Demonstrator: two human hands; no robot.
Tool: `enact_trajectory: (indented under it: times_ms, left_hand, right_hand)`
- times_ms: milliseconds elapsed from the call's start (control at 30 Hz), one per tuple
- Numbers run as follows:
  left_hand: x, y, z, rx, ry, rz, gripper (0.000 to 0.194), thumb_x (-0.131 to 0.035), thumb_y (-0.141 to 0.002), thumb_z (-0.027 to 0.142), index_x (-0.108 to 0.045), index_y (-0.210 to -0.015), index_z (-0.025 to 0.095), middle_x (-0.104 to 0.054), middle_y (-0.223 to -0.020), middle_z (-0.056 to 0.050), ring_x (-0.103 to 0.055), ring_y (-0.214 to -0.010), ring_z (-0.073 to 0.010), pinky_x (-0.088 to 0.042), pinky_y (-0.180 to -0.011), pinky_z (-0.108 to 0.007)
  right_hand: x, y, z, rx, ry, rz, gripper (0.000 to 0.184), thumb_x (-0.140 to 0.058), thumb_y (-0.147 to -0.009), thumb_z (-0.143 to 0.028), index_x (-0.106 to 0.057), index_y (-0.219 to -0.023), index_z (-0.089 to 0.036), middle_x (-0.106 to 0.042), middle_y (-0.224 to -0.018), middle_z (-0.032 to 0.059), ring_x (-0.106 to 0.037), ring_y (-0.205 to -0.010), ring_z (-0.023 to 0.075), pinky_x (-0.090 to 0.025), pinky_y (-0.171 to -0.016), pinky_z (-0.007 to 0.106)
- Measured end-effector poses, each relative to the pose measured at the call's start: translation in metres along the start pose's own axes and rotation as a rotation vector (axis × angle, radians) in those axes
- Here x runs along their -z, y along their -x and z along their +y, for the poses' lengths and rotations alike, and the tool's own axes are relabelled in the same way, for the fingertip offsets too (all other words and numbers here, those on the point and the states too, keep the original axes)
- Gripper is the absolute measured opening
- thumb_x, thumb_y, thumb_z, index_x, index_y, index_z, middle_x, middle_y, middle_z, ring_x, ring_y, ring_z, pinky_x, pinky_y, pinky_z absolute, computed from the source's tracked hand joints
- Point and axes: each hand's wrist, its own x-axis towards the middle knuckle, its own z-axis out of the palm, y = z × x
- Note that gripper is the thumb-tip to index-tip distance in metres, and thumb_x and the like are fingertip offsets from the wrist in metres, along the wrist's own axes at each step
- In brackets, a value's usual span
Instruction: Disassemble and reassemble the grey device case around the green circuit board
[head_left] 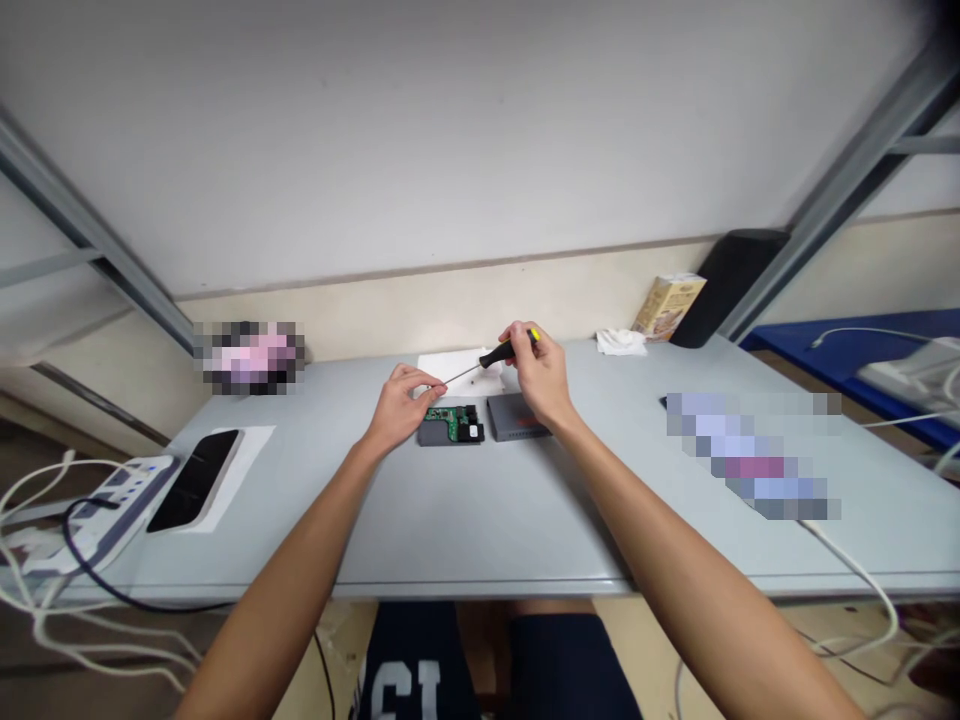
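My right hand [538, 372] is wrapped round a screwdriver [496, 354] with a black and yellow handle. The thin shaft points down to the left, and its tip ends at the pinched fingers of my left hand [403, 402]. Whatever those fingertips hold at the tip is too small to make out. Just below them lies a green circuit board [444, 414] in a dark grey open half of a casing [435, 434]. A closed-looking dark grey cover [510, 418] rests to its right, partly under my right wrist. Behind both, a white sheet of paper [450, 368] carries a few tiny dark specks.
At the left are a phone [196, 480] and a power strip [112, 515] with tangled cables. A blurred-out object [251, 358] stands back left, another [750, 455] lies right. A yellow carton [670, 305], crumpled tissue [621, 342] and black cylinder [731, 288] stand back right.
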Motion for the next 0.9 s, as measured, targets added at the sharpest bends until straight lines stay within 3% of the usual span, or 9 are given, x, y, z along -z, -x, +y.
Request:
enact_trajectory:
  times_ms: [400, 700, 800, 900]
  left_hand:
    - [-0.001, 0.001, 0.004, -0.027, 0.038, -0.021, 0.016, -0.066, -0.095, 0.028, -0.080, -0.087, 0.025, -0.078, -0.094, -0.005, -0.063, -0.106, -0.0248, -0.054, -0.094, -0.040]
    - [-0.010, 0.004, 0.003, -0.020, 0.057, 0.027, 0.011, -0.073, -0.093, 0.031, -0.082, -0.089, 0.027, -0.077, -0.093, -0.005, -0.062, -0.105, -0.0251, -0.055, -0.094, -0.041]
    - [-0.009, 0.005, 0.009, -0.028, 0.022, -0.060, 0.019, -0.073, -0.094, 0.037, -0.082, -0.109, 0.029, -0.077, -0.109, -0.005, -0.062, -0.115, -0.0253, -0.052, -0.104, -0.042]
    - [-0.005, 0.007, 0.013, -0.090, -0.065, -0.213, 0.054, -0.076, -0.093, 0.046, -0.065, -0.144, 0.034, -0.069, -0.139, -0.006, -0.052, -0.136, -0.0287, -0.039, -0.119, -0.048]
  right_hand:
    - [0.005, -0.003, 0.004, -0.010, 0.022, 0.002, 0.054, -0.055, -0.093, -0.074, -0.066, -0.082, -0.022, -0.056, -0.069, -0.0012, -0.053, -0.065, 0.0148, -0.044, -0.064, 0.029]
    - [0.000, 0.002, 0.001, -0.015, 0.000, 0.015, 0.049, -0.058, -0.093, -0.071, -0.064, -0.086, -0.023, -0.055, -0.073, -0.0012, -0.050, -0.068, 0.0150, -0.043, -0.066, 0.029]
    - [0.002, 0.002, -0.005, 0.021, 0.027, 0.050, 0.050, -0.056, -0.094, -0.070, -0.063, -0.083, -0.022, -0.056, -0.072, -0.0008, -0.050, -0.067, 0.0149, -0.043, -0.066, 0.030]
    - [0.005, 0.003, -0.009, 0.075, 0.085, 0.077, 0.049, -0.057, -0.095, -0.069, -0.061, -0.078, -0.023, -0.054, -0.068, -0.0009, -0.048, -0.064, 0.0149, -0.040, -0.062, 0.029]
